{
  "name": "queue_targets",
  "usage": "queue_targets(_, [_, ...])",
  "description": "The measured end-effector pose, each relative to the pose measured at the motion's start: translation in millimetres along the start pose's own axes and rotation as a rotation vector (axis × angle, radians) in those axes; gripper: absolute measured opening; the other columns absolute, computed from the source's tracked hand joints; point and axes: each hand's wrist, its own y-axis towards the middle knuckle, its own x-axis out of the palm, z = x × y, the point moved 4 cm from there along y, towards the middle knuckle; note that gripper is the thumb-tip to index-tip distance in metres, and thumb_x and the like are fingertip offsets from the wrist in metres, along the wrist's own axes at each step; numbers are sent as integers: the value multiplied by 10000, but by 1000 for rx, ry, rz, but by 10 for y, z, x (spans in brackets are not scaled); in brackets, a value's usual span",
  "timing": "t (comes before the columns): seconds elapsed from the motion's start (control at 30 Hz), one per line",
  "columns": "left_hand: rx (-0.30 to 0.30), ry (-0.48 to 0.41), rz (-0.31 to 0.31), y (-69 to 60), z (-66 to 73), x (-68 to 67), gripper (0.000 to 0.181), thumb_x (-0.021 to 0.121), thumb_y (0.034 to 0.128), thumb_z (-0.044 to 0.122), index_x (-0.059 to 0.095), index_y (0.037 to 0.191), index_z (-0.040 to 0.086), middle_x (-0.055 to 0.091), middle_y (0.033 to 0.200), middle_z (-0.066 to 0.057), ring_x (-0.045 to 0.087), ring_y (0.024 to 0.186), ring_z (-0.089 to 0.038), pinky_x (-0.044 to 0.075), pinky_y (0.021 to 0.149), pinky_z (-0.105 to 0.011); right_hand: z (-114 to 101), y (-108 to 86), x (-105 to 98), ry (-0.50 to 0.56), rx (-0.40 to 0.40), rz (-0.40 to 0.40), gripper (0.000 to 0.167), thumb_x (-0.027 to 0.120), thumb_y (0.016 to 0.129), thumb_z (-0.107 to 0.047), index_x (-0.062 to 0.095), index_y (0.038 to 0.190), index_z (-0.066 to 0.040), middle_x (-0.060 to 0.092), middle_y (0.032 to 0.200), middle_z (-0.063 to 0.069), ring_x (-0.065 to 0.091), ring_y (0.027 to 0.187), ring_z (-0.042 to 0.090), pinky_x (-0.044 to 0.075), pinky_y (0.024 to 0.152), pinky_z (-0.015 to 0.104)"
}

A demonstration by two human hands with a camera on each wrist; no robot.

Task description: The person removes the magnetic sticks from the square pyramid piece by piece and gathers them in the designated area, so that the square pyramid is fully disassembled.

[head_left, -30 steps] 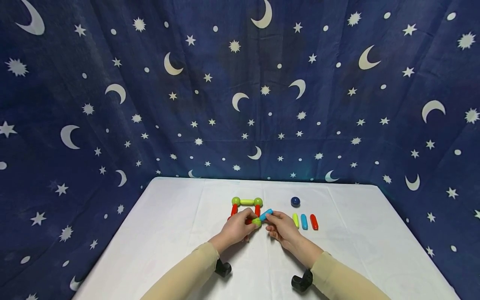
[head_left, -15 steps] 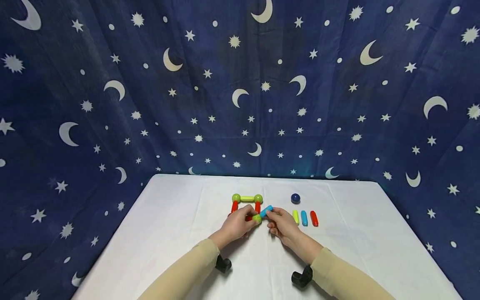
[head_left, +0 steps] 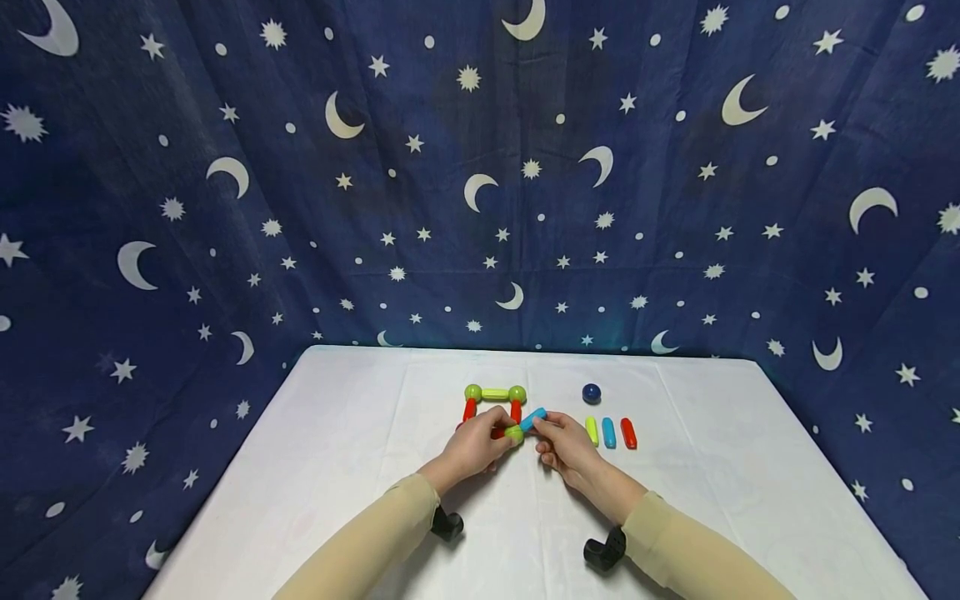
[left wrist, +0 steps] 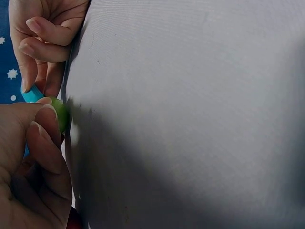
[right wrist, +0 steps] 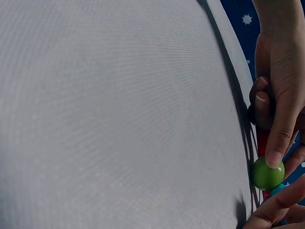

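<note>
1. Nearest, beige sleeves [head_left: 360, 533] run off the lower edge, toward 7 and 5 o'clock.
2. The left hand [head_left: 472, 445] pinches a green ball [head_left: 514, 435] at the near right corner of a ball-and-rod frame [head_left: 516, 412], hiding most of the frame's near left corner.
3. The right hand [head_left: 572, 452] pinches a blue rod [head_left: 533, 419], which points toward 1 o'clock from that ball; the join is hard to make out.
4. At 2 o'clock from the right hand, a lime rod [head_left: 592, 431], second blue rod [head_left: 609, 432] and loose red rod [head_left: 628, 433] lie on the white worktop [head_left: 360, 417].
5. Farther, at 1 o'clock from it, sits a navy ball [head_left: 592, 393].
6. Beyond stands a starry curtain [head_left: 420, 183].
</note>
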Motion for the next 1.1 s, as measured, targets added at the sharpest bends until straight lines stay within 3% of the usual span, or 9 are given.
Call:
queue_targets(0.37, [-14,-31,-9,7,-15,21,177,743,965,216,654,1112,172,644,900,70,583,457,-131,519,489,-286,-25,-31,-47,-13,11,-10,399,620,1046,-256,544,1351,-9,698,1020,88,510,596,62,437,503,177])
queue_targets(0.53, [-8,-23,-4,7,-21,18,189,750,959,212,655,1116,165,652,912,65,577,452,-131,511,506,-276,-249,-103,-206,-74,-43,-33,471,642,1032,-297,519,1400,-29,698,1030,63,516,581,60,430,497,169])
queue_targets(0.7, [-17,-15,-3,8,-27,9,181,749,959,219,654,1106,174,656,930,60,576,462,-134,506,529,-275,-602,-175,-582,-124,-120,-52,540,625,1043,-295,446,1457,1,683,1005,-1,516,569,39,413,492,166])
queue_targets(0.83, [-17,-26,-6,5,-18,2,180,749,958,214,655,1105,170,652,917,57,576,461,-139,510,514,-283,-788,-195,-1004,-192,-112,-11,591,613,1048,-312,388,1508,-16,673,1007,-13,511,569,39,417,500,182])
queue_targets(1.1, [-10,-23,-7,-1,9,-5,180,746,960,202,658,1111,159,645,899,55,573,452,-135,507,522,-279,-826,-243,-1608,-436,-65,38,682,625,1034,-363,350,1538,4,693,976,34,534,588,83,466,533,224])
